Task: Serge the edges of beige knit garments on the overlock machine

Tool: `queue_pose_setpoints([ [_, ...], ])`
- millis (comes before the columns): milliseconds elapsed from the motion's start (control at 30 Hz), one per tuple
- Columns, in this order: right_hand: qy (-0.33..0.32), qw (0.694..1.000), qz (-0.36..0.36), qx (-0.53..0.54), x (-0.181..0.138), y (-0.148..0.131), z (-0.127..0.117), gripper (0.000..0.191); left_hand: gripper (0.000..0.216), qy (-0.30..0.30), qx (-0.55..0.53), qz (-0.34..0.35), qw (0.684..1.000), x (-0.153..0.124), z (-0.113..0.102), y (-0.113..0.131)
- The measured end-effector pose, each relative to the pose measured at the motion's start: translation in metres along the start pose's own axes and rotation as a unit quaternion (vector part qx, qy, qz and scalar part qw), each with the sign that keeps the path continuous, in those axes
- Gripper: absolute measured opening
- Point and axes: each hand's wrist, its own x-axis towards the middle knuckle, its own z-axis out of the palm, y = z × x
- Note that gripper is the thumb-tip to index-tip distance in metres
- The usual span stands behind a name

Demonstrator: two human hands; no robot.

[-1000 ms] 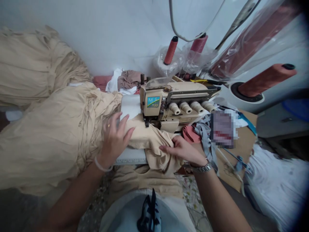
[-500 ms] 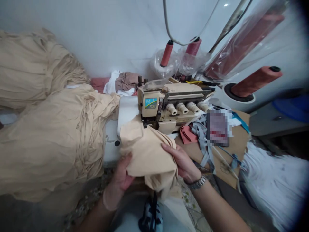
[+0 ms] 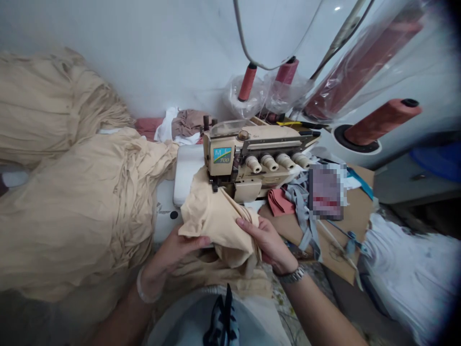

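A beige overlock sewing machine (image 3: 248,156) stands on a white table (image 3: 163,218). A cream fabric piece (image 3: 214,218) hangs from under its presser foot toward me. My left hand (image 3: 176,250) grips the lower left edge of this piece, thumb on top. My right hand (image 3: 264,240) pinches its right fold, fingers wrapped into the cloth. More of the same cloth lies bunched below both hands, over my lap.
A large heap of cream garments (image 3: 72,202) fills the left. Reddish thread cones (image 3: 378,120) stand behind and right of the machine, some in plastic. Grey strips and red scraps (image 3: 291,199) lie on cardboard (image 3: 355,230) at the right, white cloth (image 3: 406,269) beyond.
My left hand left the cloth on top of the table and came down under the cream piece's front edge. Both hands lifted and gathered the piece in front of the machine.
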Motion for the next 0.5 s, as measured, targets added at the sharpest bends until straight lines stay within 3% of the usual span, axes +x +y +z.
queue_pose_setpoints([
  [133,0.020,0.999,-0.029,0.023,-0.003,0.009,0.010,0.041,0.066,-0.058,-0.068,-0.052,0.995,0.005,0.003,0.005],
  [267,0.042,0.997,-0.043,0.037,-0.004,0.014,0.022,0.044,0.059,-0.060,-0.030,-0.091,0.994,0.007,0.001,0.007],
  [400,0.037,0.998,-0.033,0.050,-0.004,0.018,0.031,0.044,0.047,-0.076,0.000,-0.058,0.995,0.009,-0.008,0.012],
  [500,0.044,0.997,-0.022,0.057,-0.016,0.026,0.025,0.040,0.049,-0.120,0.029,-0.061,0.990,0.006,-0.019,0.017],
])
